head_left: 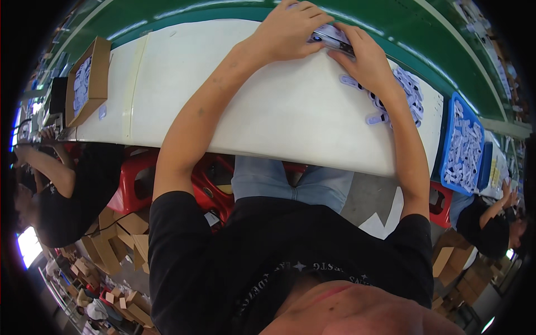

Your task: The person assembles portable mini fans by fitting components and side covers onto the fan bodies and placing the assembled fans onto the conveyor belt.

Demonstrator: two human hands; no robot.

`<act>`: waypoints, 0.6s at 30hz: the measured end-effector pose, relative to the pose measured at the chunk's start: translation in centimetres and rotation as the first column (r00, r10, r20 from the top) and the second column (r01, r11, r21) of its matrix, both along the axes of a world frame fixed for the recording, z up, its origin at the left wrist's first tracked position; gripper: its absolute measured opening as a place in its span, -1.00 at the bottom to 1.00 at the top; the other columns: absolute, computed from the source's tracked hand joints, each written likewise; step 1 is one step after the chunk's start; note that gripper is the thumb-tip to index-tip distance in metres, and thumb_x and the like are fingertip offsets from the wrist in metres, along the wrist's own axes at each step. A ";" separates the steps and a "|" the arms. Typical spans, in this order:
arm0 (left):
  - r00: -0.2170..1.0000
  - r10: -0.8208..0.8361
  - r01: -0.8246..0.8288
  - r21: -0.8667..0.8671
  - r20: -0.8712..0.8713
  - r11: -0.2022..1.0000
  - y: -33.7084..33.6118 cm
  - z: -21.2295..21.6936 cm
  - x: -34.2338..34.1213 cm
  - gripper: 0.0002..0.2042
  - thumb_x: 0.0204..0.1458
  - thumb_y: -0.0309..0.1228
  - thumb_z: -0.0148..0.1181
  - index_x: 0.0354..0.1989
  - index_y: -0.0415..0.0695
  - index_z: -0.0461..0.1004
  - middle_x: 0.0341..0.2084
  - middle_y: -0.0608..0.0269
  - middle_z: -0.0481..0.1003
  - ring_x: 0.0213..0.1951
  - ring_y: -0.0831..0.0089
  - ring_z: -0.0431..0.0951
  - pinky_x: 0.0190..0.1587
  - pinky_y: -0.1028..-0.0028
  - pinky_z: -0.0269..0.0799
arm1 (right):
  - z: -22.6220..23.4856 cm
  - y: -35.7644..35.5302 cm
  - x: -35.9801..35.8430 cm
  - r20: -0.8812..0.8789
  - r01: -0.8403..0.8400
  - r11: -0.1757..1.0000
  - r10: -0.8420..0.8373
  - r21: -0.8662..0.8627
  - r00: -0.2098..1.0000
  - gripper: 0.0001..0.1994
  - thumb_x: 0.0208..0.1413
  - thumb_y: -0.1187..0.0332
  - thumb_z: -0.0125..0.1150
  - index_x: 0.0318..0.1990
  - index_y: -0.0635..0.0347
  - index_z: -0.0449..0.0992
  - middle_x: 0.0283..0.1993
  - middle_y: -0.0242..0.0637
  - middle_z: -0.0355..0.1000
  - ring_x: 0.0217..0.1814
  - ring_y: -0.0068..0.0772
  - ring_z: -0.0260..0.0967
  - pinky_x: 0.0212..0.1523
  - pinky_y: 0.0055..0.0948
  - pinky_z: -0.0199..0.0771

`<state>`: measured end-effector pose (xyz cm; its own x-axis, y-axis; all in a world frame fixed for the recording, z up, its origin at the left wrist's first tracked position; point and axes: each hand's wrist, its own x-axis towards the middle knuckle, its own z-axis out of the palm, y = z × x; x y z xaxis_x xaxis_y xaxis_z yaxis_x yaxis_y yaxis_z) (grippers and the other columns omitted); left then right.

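At the far edge of the white table (268,106), both my hands are closed around a bunch of small shiny white-and-dark plastic pieces (333,39). My left hand (293,30) grips their left end, its fingers bent over the far side. The right end is between the thumb and fingers of my right hand (365,58). My fingers cover much of the bunch, so its exact kind cannot be made out. A loose pile of similar pale pieces with dark ends (410,92) lies beside my right forearm, which hides part of it.
A blue tray (446,151) full of pale pieces stands past the table's right end. On the left sits a cardboard box (100,72) with more pieces, near a pale tape strip (135,89). Red stools (131,181) stand below the table. People work on both sides.
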<state>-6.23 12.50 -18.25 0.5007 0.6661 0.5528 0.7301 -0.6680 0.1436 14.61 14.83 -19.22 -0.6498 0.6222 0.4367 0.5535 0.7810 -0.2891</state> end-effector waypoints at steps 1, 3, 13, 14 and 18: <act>0.997 0.000 -0.006 0.078 0.077 0.997 0.4 -1.0 -0.3 -0.61 -0.05 -0.17 0.24 -0.10 -0.16 0.49 -0.18 0.12 0.50 -0.01 0.21 0.43 0.10 0.24 0.24 | 0.1 -0.1 -0.2 -0.018 -0.002 1.000 0.002 -0.018 1.000 -0.57 0.06 0.31 0.25 0.08 0.24 0.40 -0.01 -0.04 0.43 0.00 0.01 0.39 0.01 -0.25 0.39; 0.976 -0.009 -0.027 0.161 0.216 0.987 1.5 -1.9 -0.2 -0.61 -0.01 -0.10 0.25 -0.10 -0.11 0.52 -0.16 0.16 0.52 -0.02 0.22 0.45 0.07 0.29 0.26 | 0.1 -0.1 0.1 -0.033 0.004 0.997 -0.007 -0.072 0.999 -0.57 0.04 0.36 0.25 0.09 0.25 0.38 -0.01 -0.02 0.43 0.00 0.02 0.39 0.00 -0.22 0.39; 0.867 0.125 -0.153 0.019 0.483 0.988 3.6 -3.2 -1.6 -0.92 -0.04 -0.34 0.13 -0.42 -0.03 0.52 -0.43 0.30 0.53 -0.26 0.27 0.51 -0.16 0.27 0.34 | 0.6 7.7 5.9 0.071 0.278 0.959 -0.281 0.051 0.957 -0.62 0.09 0.34 0.26 0.04 0.30 0.42 -0.12 0.03 0.49 -0.14 -0.01 0.49 -0.10 -0.27 0.44; 0.872 0.106 -0.132 0.021 0.478 0.991 3.8 -3.2 -1.3 -0.90 -0.05 -0.35 0.10 -0.45 -0.02 0.53 -0.44 0.30 0.54 -0.27 0.28 0.52 -0.16 0.27 0.35 | 0.6 9.5 7.0 0.094 0.290 0.955 -0.295 0.058 0.951 -0.61 0.09 0.33 0.27 0.04 0.31 0.42 -0.12 0.03 0.49 -0.13 -0.02 0.49 -0.10 -0.26 0.44; 0.908 0.084 -0.078 -0.032 0.412 0.996 3.5 -4.0 -0.9 -0.90 0.00 -0.35 0.08 -0.40 -0.03 0.50 -0.42 0.30 0.52 -0.25 0.31 0.50 -0.17 0.31 0.32 | -0.4 15.6 9.6 0.233 0.416 0.907 -0.420 0.067 0.877 -0.61 0.09 0.30 0.28 0.02 0.31 0.42 -0.10 0.04 0.49 -0.07 -0.04 0.48 -0.07 -0.25 0.43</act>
